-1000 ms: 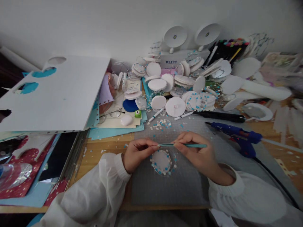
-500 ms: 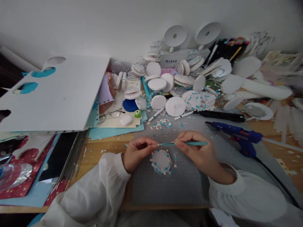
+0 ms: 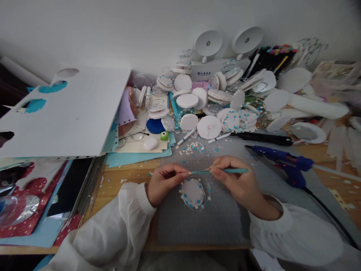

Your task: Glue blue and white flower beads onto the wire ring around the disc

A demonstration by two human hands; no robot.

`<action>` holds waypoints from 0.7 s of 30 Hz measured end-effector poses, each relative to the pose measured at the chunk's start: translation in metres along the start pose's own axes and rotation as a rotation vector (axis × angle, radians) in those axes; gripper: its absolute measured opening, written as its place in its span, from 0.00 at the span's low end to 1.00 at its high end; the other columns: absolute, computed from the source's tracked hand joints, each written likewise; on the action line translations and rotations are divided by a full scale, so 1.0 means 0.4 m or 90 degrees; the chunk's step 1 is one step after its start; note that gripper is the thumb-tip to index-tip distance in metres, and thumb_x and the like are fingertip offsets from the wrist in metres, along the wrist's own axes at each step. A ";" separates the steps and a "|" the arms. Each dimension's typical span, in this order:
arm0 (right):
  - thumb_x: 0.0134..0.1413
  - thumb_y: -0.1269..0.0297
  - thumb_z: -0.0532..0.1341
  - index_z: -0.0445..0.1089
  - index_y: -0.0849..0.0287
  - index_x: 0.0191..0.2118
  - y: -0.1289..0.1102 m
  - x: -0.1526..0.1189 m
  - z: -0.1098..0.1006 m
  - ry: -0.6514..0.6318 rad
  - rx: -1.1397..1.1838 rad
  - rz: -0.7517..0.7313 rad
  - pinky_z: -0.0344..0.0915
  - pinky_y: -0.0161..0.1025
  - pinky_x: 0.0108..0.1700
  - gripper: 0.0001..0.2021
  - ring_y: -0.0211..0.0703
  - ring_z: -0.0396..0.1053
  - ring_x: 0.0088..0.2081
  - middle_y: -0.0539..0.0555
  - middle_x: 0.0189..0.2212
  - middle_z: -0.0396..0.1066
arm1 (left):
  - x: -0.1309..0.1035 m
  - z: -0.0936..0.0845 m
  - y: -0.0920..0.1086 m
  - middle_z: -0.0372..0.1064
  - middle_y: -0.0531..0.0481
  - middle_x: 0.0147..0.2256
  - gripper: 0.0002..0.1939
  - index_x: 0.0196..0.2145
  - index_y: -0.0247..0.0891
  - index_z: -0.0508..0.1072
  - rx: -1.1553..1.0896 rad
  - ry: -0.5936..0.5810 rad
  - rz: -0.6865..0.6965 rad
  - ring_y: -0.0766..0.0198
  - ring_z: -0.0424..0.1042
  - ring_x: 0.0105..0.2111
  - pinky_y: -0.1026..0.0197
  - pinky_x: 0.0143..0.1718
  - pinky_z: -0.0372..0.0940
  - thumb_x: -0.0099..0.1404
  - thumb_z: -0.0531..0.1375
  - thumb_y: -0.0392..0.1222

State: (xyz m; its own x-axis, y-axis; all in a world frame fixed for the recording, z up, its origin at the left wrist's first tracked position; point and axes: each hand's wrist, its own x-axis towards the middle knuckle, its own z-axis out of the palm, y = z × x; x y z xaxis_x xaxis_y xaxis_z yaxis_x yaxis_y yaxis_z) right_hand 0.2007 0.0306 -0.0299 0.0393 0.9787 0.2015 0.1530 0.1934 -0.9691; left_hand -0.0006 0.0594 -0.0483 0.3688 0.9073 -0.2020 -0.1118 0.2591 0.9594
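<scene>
My right hand grips a pair of teal tweezers by the middle, their tips pointing left. At those tips, my left hand is closed in a pinch between thumb and index finger. A tiny pale speck shows by its fingertips, too small to name. Just below both hands, a round white disc ringed with blue and white bits lies on the grey cutting mat. Beyond the hands, small white and blue paper pieces are scattered on the mat.
A blue glue gun rests at the right, its cord running toward the front edge. Two white pens and a heap of white discs stand behind. Eyeglasses, a green punch and a large white board are leftward.
Almost nothing differs. The tweezers and my right hand have shifted very slightly to the right; my left hand keeps its pinch by the tips.
</scene>
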 end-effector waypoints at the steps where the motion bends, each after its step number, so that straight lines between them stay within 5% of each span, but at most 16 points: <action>1: 0.51 0.64 0.63 0.67 0.56 0.26 0.001 0.002 -0.003 0.013 -0.011 -0.014 0.66 0.35 0.28 0.06 0.38 0.69 0.28 0.50 0.24 0.70 | 0.000 0.000 0.000 0.73 0.50 0.24 0.06 0.25 0.35 0.79 0.000 0.005 -0.002 0.68 0.65 0.25 0.66 0.28 0.59 0.52 0.68 0.41; 4: 0.51 0.67 0.62 0.67 0.56 0.26 -0.004 0.007 -0.013 0.073 -0.067 -0.103 0.67 0.35 0.29 0.05 0.38 0.70 0.28 0.50 0.24 0.70 | -0.001 -0.003 -0.001 0.74 0.50 0.26 0.08 0.25 0.35 0.79 -0.001 0.020 -0.004 0.67 0.67 0.26 0.65 0.30 0.61 0.50 0.69 0.43; 7: 0.49 0.74 0.63 0.67 0.57 0.30 -0.034 0.003 -0.018 0.115 -0.186 -0.290 0.68 0.36 0.30 0.05 0.39 0.71 0.29 0.50 0.26 0.72 | -0.003 -0.006 -0.006 0.74 0.49 0.27 0.09 0.26 0.35 0.79 0.000 0.019 0.000 0.66 0.67 0.27 0.65 0.31 0.61 0.51 0.68 0.44; 13: 0.49 0.73 0.64 0.69 0.62 0.34 -0.114 -0.021 0.025 -0.059 -0.535 -0.668 0.66 0.37 0.28 0.05 0.38 0.71 0.27 0.54 0.31 0.77 | -0.007 -0.011 -0.012 0.67 0.53 0.20 0.10 0.24 0.35 0.79 -0.084 -0.028 0.029 0.69 0.61 0.23 0.65 0.27 0.55 0.52 0.67 0.46; 21: 0.52 0.71 0.61 0.66 0.59 0.28 -0.106 -0.020 0.113 -0.093 -0.670 -0.719 0.61 0.39 0.29 0.04 0.40 0.67 0.27 0.52 0.27 0.73 | -0.020 -0.005 0.003 0.60 0.54 0.14 0.20 0.12 0.32 0.68 -0.180 -0.048 -0.036 0.71 0.56 0.18 0.65 0.22 0.51 0.47 0.69 0.49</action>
State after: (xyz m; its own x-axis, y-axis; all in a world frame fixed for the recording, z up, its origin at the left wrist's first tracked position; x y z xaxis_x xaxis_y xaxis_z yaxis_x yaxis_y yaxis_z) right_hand 0.1494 0.0175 0.0032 -0.6553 0.3720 0.6574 0.6385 0.7378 0.2189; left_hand -0.0055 0.0531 -0.0461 0.4488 0.8641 -0.2280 -0.3384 0.4004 0.8516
